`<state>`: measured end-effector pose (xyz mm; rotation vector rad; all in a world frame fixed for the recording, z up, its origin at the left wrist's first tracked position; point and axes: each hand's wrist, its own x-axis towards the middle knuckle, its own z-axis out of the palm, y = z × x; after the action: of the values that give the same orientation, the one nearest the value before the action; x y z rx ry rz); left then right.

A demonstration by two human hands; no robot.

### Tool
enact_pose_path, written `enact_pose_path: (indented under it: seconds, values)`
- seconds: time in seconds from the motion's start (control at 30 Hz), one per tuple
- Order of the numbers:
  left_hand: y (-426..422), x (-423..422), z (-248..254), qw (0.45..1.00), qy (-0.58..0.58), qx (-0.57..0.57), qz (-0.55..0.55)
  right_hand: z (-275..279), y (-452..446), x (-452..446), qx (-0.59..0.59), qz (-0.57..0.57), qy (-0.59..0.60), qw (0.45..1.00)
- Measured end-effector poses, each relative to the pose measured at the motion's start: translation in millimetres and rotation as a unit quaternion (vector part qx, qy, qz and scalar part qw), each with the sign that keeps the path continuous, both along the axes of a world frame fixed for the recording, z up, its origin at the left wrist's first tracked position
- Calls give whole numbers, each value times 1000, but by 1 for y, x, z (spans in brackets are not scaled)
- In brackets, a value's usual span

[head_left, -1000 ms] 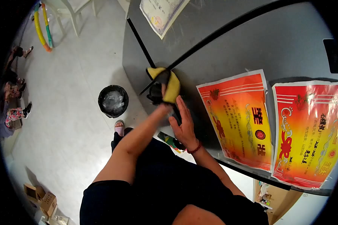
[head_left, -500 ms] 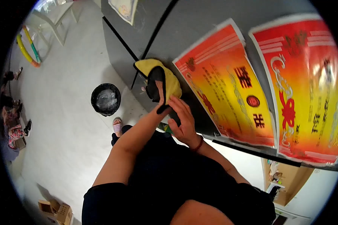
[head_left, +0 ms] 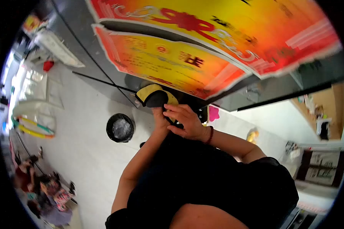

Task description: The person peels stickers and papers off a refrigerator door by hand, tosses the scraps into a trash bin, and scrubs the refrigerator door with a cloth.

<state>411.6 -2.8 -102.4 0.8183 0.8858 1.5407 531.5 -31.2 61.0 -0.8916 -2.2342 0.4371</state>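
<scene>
A yellow mitt with black edging and a dark grey inner part [head_left: 172,100] covers the fingers of my left hand [head_left: 159,119]; only its heel and wrist show. My right hand [head_left: 187,121], with a dark red bracelet at the wrist, is at the mitt's right edge. Its thumb and fingers are closed on the black edging near my left wrist. The mitt is close to a dark grey panel [head_left: 70,47]. A red and yellow certificate [head_left: 168,63] is fixed above the mitt, and a larger one [head_left: 225,26] is beyond it.
A black bin [head_left: 111,128] with a clear liner stands on the pale floor, left of my arms. Seated people [head_left: 51,191] are at the lower left. White chairs [head_left: 42,105] and a yellow and green hoop [head_left: 34,133] are at the left; a wooden shelf [head_left: 332,110] is at the right.
The view has turned, so the certificates appear higher up. My right hand has gone from lying flat beside the mitt to gripping its edging. The mitt covers my left fingers throughout.
</scene>
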Motion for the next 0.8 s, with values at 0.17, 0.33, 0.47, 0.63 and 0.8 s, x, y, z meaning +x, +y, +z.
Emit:
enact_pose_path:
  seconds: [0.17,0.33,0.47,0.63,0.8]
  values:
    - [-10,-37,77,918,371,137,-36,-14,-38,1,-54,-119,61,989]
    - [-30,-39,99,956,279,89,-36,-22,-59,-22,-202,-201,207,936]
    - [-42,-44,119,948,289,123,-41,-60,-66,-3,-449,-240,346,788]
    - [-42,-51,121,916,358,176,-38,-23,-62,32,-423,-187,638,616]
    - [-21,-41,131,910,370,184,18,8,-48,25,-292,-150,635,699]
